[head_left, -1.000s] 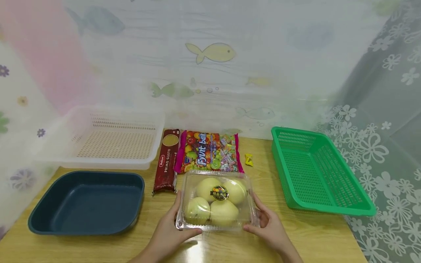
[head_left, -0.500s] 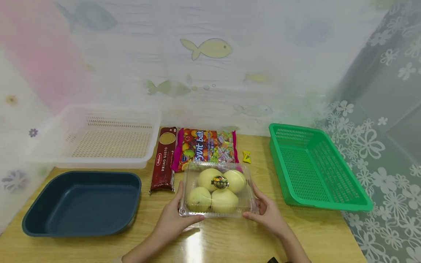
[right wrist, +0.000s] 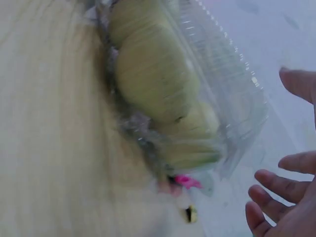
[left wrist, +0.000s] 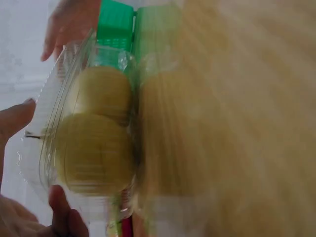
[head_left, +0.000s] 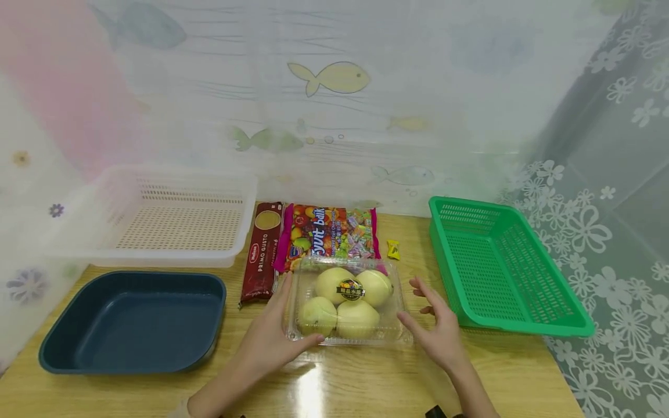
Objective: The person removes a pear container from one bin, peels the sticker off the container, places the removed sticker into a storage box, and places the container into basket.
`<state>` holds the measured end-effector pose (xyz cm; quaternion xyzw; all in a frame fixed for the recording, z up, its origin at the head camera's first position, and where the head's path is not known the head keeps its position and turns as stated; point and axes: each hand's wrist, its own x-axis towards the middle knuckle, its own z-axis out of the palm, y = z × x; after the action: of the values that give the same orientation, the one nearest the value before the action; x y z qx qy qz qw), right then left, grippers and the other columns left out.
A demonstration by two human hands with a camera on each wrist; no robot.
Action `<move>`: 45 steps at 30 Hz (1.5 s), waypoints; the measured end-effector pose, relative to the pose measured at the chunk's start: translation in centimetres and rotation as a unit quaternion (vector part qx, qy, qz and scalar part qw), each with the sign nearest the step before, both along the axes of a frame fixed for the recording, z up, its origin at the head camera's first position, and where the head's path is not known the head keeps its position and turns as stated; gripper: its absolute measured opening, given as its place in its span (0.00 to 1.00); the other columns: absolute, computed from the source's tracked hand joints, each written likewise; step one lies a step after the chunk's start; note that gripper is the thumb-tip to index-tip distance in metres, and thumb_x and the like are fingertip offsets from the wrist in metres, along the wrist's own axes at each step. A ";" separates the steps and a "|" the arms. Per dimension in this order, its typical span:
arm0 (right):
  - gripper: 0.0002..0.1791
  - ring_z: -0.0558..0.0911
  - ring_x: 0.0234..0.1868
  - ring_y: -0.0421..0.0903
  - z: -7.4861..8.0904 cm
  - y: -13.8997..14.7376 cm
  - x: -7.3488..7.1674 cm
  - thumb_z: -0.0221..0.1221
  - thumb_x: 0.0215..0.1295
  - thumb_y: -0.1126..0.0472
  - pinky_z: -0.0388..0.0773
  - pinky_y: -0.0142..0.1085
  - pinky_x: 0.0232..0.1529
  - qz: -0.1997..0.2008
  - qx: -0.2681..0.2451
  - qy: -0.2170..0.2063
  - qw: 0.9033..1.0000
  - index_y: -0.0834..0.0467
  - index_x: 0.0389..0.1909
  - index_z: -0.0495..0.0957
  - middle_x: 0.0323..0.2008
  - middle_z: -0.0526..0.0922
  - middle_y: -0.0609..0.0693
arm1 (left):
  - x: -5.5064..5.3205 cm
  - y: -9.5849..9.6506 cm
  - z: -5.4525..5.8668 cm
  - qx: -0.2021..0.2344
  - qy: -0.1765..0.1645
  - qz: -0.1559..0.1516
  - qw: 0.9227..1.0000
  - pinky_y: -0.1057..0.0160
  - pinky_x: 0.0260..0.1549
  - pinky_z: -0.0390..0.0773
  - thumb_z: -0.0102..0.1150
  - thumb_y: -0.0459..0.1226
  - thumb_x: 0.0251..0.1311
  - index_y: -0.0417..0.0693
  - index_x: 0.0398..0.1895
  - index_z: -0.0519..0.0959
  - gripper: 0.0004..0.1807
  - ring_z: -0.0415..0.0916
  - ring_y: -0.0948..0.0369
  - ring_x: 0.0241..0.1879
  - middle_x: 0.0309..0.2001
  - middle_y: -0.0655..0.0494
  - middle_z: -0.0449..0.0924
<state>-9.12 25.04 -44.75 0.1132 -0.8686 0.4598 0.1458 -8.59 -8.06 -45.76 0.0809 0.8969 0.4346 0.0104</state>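
A clear plastic clamshell box (head_left: 349, 302) of pale yellow pears (head_left: 358, 319), with a dark round label on its lid, sits on the table. My left hand (head_left: 263, 342) lies along the box's left side, thumb pointing across the front corner; in the left wrist view its fingertips (left wrist: 59, 197) are close to the plastic, and I cannot tell if they touch. To the right, my right hand (head_left: 436, 331) is held apart from the box with its fingers spread. The right wrist view shows a gap between that hand (right wrist: 286, 197) and the blurred pear box (right wrist: 163, 84).
Behind the box lie a fruit candy bag (head_left: 329, 235), a red spaghetti packet (head_left: 263, 255) and a small yellow wrapped candy (head_left: 393, 249). A dark blue basin (head_left: 133, 325) and white basket (head_left: 177, 255) stand left, a green basket (head_left: 522, 328) right. A patterned curtain (head_left: 334, 133) hangs behind.
The box came slightly back and away from me, then stopped. My right hand has let go of its right side and moved off it; the left hand's hold has loosened.
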 end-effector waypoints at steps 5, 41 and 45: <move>0.36 0.77 0.59 0.40 1.7 -0.8 -0.8 0.72 0.64 0.67 0.72 0.28 0.50 -0.023 0.002 0.042 0.999 0.58 0.73 0.76 0.61 0.84 0.55 | -0.8 0.3 0.1 -0.039 -0.010 -0.019 0.999 0.39 0.51 0.85 0.78 0.67 0.48 0.67 0.88 0.36 0.74 0.78 0.34 0.63 0.86 0.46 0.44; 0.15 0.76 0.36 0.45 -0.2 -6.7 -3.3 0.77 0.60 0.61 0.77 0.34 0.34 0.002 0.153 0.121 0.981 0.65 0.44 0.90 0.43 0.81 0.52 | -0.9 0.5 -2.0 0.037 0.009 -0.021 0.999 0.31 0.68 0.68 0.81 0.66 0.44 0.69 0.88 0.45 0.72 0.61 0.36 0.77 0.84 0.61 0.47; 0.12 0.78 0.39 0.45 -0.2 -6.7 -3.4 0.77 0.59 0.62 0.79 0.35 0.34 0.006 0.149 0.127 0.981 0.62 0.42 0.91 0.43 0.82 0.52 | -1.0 0.6 -1.9 0.042 0.007 -0.021 0.999 0.31 0.69 0.66 0.81 0.65 0.44 0.68 0.88 0.46 0.72 0.59 0.38 0.78 0.84 0.63 0.46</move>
<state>-12.52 18.30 -44.93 0.1967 -0.9011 0.3077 0.2339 -9.61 -7.48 -47.66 0.1029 0.8761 0.4710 0.0101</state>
